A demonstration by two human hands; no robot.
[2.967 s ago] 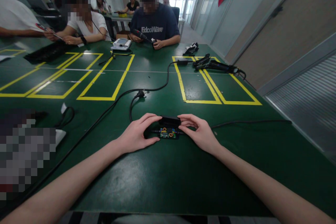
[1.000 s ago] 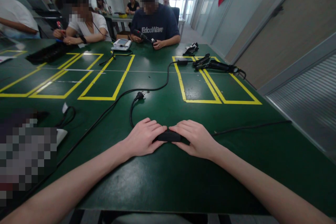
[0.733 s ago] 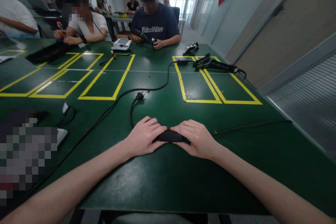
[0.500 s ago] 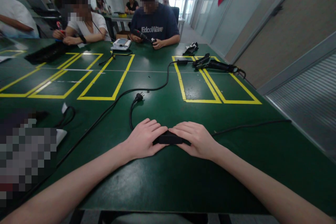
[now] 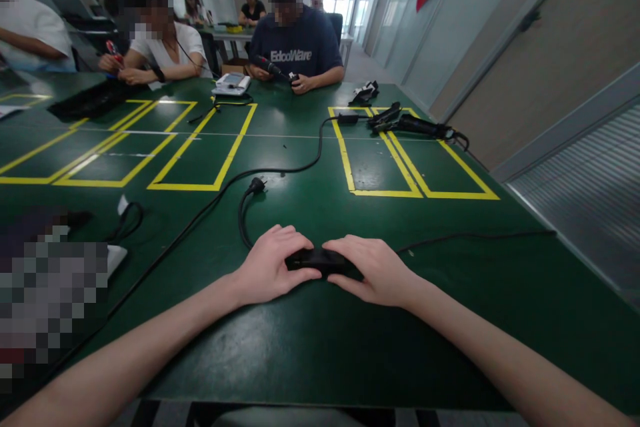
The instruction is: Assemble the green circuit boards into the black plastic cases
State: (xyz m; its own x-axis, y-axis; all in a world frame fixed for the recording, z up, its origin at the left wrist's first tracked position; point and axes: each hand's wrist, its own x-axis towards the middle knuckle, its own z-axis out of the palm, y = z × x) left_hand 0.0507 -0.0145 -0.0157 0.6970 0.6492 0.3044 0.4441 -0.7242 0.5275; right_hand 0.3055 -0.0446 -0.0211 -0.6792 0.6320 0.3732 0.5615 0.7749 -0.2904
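Gripping a black case (image 5: pixel 316 260), both hands (image 5: pixel 270 265) (image 5: pixel 379 271) partly hide its ends.

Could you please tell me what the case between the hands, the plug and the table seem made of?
The case: probably plastic, smooth and black, by its faint sheen.
The plug: likely plastic or rubber, black, by its rounded, moulded-looking body; finish too small to judge.
The table: perhaps laminate or painted board, green and glossy, by its soft reflections.
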